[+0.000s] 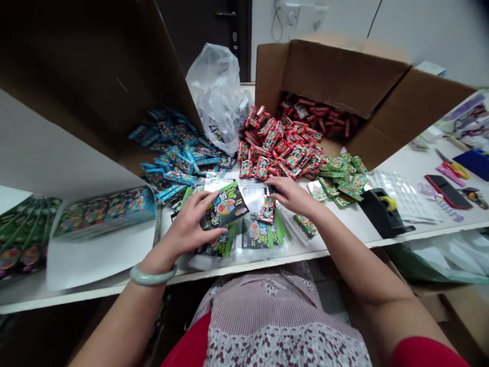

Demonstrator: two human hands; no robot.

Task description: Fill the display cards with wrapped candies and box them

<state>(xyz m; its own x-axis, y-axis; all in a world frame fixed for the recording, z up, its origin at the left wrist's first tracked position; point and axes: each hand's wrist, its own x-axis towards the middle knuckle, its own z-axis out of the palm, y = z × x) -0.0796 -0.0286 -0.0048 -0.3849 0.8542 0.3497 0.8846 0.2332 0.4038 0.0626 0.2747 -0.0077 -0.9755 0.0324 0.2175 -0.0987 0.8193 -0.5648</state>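
Observation:
My left hand [193, 219], with a pale green bangle at the wrist, grips a black-and-green printed card [227, 206] between thumb and fingers. Under it lie more such cards [219, 244] in clear plastic. My right hand [288, 196] has its fingers bent and its thumb at the top of a small red packet [266, 210]; the fingertips are partly hidden. Below that packet lies a clear plastic bag with a printed card [260, 234] inside. A small green packet [305, 225] lies on the table beneath my right forearm.
Blue packets [178, 163] spill from a tipped carton [114, 66] at left, red packets [282, 145] from another carton [340, 71]. Green packets [340, 178], a tape dispenser [382, 214] and a phone [446, 191] lie right. A display box [107, 211] stands left.

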